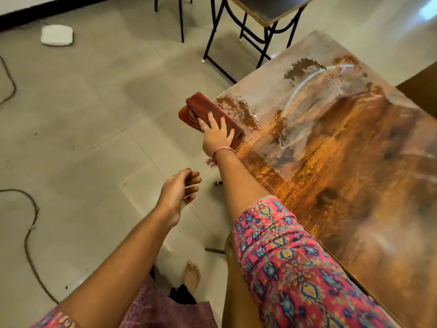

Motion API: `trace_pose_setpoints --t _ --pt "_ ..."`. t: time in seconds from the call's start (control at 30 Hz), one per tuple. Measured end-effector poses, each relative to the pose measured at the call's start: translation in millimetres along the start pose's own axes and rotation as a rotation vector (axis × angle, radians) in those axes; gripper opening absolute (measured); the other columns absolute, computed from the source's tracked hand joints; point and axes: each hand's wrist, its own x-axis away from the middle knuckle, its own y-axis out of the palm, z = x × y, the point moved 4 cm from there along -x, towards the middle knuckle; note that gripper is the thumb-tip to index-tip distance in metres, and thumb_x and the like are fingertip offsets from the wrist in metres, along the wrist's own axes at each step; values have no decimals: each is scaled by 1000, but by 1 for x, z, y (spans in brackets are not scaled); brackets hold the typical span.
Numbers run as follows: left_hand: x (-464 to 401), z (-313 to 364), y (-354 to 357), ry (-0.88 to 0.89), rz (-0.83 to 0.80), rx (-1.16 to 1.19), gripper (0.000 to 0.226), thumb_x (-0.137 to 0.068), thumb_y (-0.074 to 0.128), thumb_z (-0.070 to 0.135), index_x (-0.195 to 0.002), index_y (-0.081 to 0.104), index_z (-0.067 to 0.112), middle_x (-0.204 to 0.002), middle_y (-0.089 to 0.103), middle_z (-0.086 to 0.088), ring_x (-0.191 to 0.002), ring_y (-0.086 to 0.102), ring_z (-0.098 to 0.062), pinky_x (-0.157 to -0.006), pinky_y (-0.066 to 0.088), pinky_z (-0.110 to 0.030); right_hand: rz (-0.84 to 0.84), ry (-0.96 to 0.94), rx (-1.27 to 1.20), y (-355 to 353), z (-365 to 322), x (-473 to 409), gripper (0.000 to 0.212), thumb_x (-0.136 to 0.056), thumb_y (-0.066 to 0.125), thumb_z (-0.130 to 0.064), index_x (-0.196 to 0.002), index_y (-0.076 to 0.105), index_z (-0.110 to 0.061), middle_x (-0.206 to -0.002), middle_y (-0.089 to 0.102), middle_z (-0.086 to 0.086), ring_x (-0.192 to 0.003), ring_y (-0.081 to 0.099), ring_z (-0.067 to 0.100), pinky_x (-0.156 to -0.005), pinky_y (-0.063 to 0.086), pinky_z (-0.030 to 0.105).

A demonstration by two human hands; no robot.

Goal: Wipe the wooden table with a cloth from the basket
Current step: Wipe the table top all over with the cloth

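- Nearest you, a bare foot stands on the grey tiled floor, left of the table's near corner.
- Your left hand hangs over the floor, well left of the table, fingers loosely curled and holding nothing.
- Your right arm, in a pink patterned sleeve, reaches along the left edge of the wooden table.
- Your right hand lies flat, fingers spread, pressing down on the folded red cloth; it is not gripping it.
- The cloth sits under and beyond your palm, at the table's far left edge, its left end overhanging the floor.
- Just right of the cloth, wet patches glisten on the wood, and pale curved streaks run farther off.
- Beyond the table stands a black metal-legged stand; far left, a white pad lies on the floor.
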Motion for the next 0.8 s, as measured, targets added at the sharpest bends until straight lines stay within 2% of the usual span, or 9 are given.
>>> trace_pose_setpoints --t 0.2,0.27,0.4,0.47,0.57,0.63,0.7,0.73,0.8 --pt "-56 34 4 -77 -71 -45 23 -95 46 26 -82 63 17 -78 65 3 -61 53 -8 -58 41 -21 115 -14 44 11 33 32 67 -90 36 5 -147 28 -29 -160 5 -6 -147 0 27 -115 7 56" --pt "-74 53 4 -105 -108 -95 23 -95 47 26 -82 63 18 -78 65 4 -59 54 -7 -56 41 -20 185 138 16 20 69 78 65 -88 45 2 -144 36 -28 -159 13 -4 -146 8 29 -113 13 57" --pt "-104 88 1 -118 -158 -183 22 -96 46 26 -84 63 17 -79 65 3 -62 54 -8 -56 41 -20 200 613 -77 34 149 170 58 -87 51 0 -140 44 -22 -157 21 1 -144 15 35 -111 17 62" --pt "-117 103 -4 -128 -171 -212 22 -96 46 25 -84 63 17 -79 65 3 -62 54 -8 -57 41 -21 269 812 -177 21 168 172 60 -87 47 5 -142 42 -19 -157 21 3 -144 15 37 -111 16 64" --pt "-133 118 -11 -152 -178 -230 22 -96 46 25 -84 63 17 -80 65 3 -63 54 -9 -59 41 -22 372 1037 -313 -6 161 117 62 -91 41 -1 -147 30 -27 -159 13 0 -145 8 34 -113 11 61" --pt "-143 124 -15 -174 -175 -235 22 -96 46 26 -84 63 17 -80 65 3 -64 54 -9 -59 41 -22 334 1033 -436 -20 132 65 63 -90 46 -7 -145 31 -34 -159 12 -3 -145 9 31 -115 11 55" --pt "-151 129 -18 -184 -170 -238 22 -96 46 26 -84 63 17 -80 65 3 -64 54 -9 -59 42 -22 211 857 -551 -17 77 18 59 -85 52 -13 -139 41 -32 -157 19 4 -145 12 28 -118 13 50" --pt "-154 132 -18 -186 -168 -238 22 -95 47 26 -84 63 18 -79 65 4 -64 54 -9 -59 42 -21 187 712 -477 -17 44 -2 58 -87 50 -10 -141 40 -29 -156 19 6 -145 9 28 -117 11 52" --pt "-160 140 -16 -176 -167 -224 23 -95 47 26 -83 63 18 -79 65 4 -64 54 -9 -59 42 -21 295 522 -316 -13 -13 -23 62 -91 43 -2 -147 31 -25 -159 10 5 -146 1 31 -115 6 60"
